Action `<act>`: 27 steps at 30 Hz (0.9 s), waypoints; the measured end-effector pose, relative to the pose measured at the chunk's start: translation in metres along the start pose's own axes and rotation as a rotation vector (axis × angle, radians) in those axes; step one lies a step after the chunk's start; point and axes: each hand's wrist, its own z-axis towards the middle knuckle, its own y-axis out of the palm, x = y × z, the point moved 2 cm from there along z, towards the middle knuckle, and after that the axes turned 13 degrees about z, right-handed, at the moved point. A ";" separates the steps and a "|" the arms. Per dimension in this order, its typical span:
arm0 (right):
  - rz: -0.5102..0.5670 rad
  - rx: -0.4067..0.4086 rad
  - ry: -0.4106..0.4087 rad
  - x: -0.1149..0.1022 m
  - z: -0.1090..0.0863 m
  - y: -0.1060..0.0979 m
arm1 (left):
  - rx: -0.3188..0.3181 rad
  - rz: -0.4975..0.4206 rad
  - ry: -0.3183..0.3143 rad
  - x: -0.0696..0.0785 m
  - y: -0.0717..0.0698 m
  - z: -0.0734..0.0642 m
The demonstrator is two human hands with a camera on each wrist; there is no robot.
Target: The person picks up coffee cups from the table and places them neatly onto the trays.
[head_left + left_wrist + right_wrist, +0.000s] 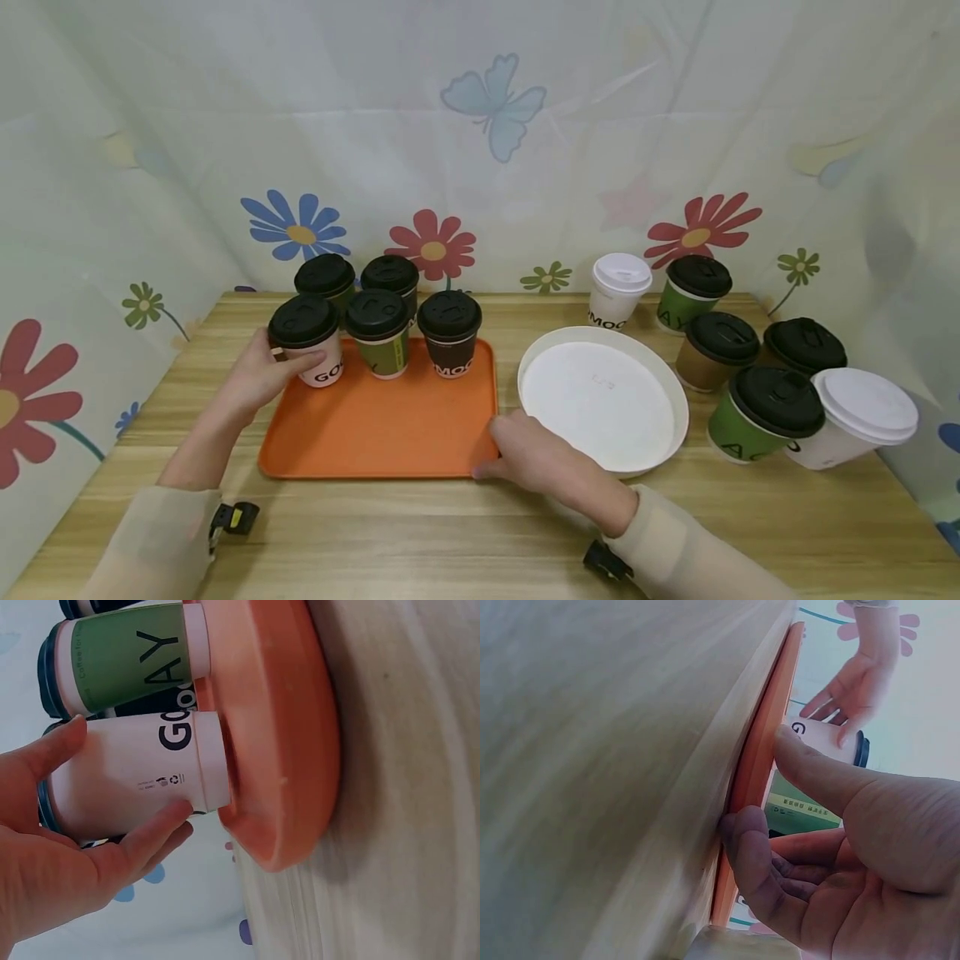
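My left hand [258,375] holds a white paper cup [324,364] with a black lid, thumb on the near side. The cup stands at the left side of an orange tray [375,433]; in the left wrist view, the cup [142,776] is upright against the tray wall [300,750]. At the tray's front right corner, my right hand [525,450] pinches the rim, as the right wrist view shows with thumb and curled fingers at the edge [754,765]. Beside the white cup on the tray are a green cup [386,357] and a dark cup [452,354], both black-lidded.
Two more black-lidded cups, one green [326,275] and one dark [390,275], stand behind. Right of the tray lies a round white dish [600,400]. Several lidded cups crowd the right side, including a white one [618,287] and a green one [750,429]. A patterned curtain [390,150] backs the table.
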 end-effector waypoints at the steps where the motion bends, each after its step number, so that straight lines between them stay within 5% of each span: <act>1: 0.002 0.000 0.001 0.000 0.000 0.000 | -0.008 -0.001 0.005 -0.001 0.001 0.001; 18: 0.003 0.003 0.019 -0.001 0.000 0.001 | -0.051 -0.021 0.123 0.000 0.011 0.008; 27: 0.008 0.005 0.013 -0.001 0.000 0.001 | -0.080 0.003 0.026 -0.002 0.005 0.005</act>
